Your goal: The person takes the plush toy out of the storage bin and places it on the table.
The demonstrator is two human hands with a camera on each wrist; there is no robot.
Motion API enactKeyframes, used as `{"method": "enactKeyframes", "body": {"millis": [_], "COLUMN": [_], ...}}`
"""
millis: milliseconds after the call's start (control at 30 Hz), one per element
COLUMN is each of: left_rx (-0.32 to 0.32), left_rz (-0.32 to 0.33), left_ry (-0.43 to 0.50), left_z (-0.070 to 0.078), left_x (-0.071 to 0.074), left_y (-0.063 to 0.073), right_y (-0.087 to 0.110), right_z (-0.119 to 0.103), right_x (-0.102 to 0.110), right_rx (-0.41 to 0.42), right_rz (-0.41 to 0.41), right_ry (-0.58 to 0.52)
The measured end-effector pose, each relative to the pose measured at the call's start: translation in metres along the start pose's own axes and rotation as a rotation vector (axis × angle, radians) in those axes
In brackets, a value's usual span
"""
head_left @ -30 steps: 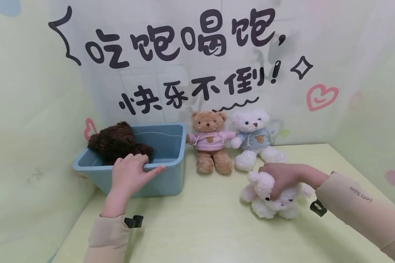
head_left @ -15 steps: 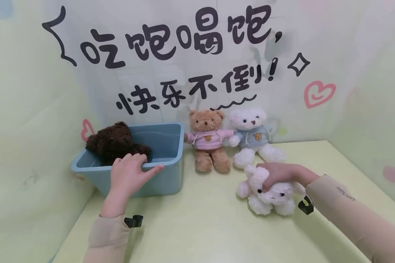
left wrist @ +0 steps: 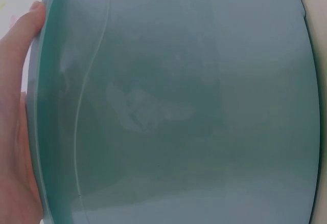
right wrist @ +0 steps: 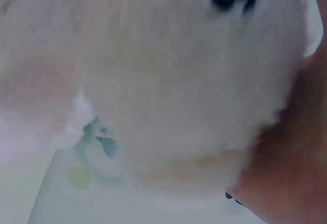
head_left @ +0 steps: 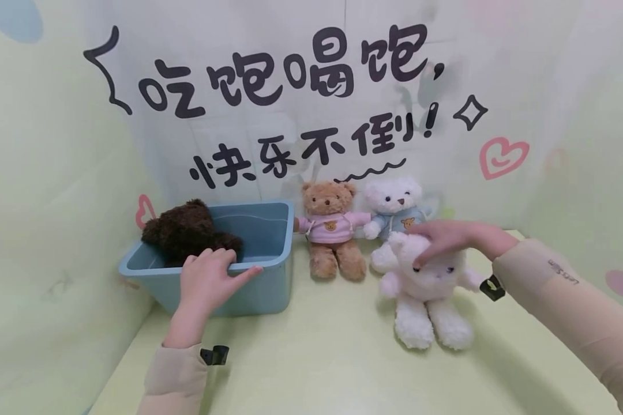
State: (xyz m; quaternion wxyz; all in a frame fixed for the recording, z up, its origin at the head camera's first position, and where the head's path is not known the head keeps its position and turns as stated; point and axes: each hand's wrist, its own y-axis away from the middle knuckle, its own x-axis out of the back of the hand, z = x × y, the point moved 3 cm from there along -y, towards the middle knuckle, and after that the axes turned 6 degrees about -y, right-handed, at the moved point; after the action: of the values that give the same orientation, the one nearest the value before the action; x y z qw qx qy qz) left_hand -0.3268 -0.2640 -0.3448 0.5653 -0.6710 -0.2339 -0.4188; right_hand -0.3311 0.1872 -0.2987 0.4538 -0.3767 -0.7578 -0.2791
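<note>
Toward the left back corner of the bench stands a blue bin, with a dark brown plush slumped inside. Just beside it, along the back edge, sit a tan bear in a pink hoodie and a white bear in a blue hoodie. The white plush is in front of the latter, in from the bench's right edge, hiding much of its body. I can't tell whether the white plush's feet rest on the bench; its blurred fur fills most of the right wrist view. My right sleeve covers part of the bench's right edge. My right hand arches over the white plush's head, fingers curled round it. My left hand grips the bin's front rim, fingers hooked over, thumb stretched along it.
</note>
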Motion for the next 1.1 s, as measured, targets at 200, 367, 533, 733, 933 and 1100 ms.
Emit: {"method": "enactKeyframes", "body": {"millis": [200, 367, 533, 733, 933, 1100], "left_rx": [-0.004, -0.007, -0.012, -0.012, -0.014, -0.019], "left_rz": [0.019, 0.033, 0.05, 0.049, 0.048, 0.055], "left_ry": [0.003, 0.005, 0.002, -0.005, -0.011, -0.013], "left_z": [0.002, 0.003, 0.001, -0.001, -0.001, 0.0], "left_x": [-0.002, -0.002, -0.002, -0.003, -0.003, -0.002], "left_y": [0.004, 0.004, 0.002, 0.001, 0.002, 0.002], "right_y": [-0.018, -0.028, -0.031, -0.032, -0.032, -0.032], "right_z": [0.005, 0.01, 0.014, 0.021, 0.025, 0.022], "right_x": [0.007, 0.004, 0.003, -0.001, -0.006, -0.009], "right_rx": [-0.039, -0.055, -0.033, -0.024, -0.041, -0.054], "right_rz": [0.065, 0.122, 0.189, 0.25, 0.299, 0.295], "right_ry": [0.055, 0.127, 0.165, 0.202, 0.238, 0.263]}}
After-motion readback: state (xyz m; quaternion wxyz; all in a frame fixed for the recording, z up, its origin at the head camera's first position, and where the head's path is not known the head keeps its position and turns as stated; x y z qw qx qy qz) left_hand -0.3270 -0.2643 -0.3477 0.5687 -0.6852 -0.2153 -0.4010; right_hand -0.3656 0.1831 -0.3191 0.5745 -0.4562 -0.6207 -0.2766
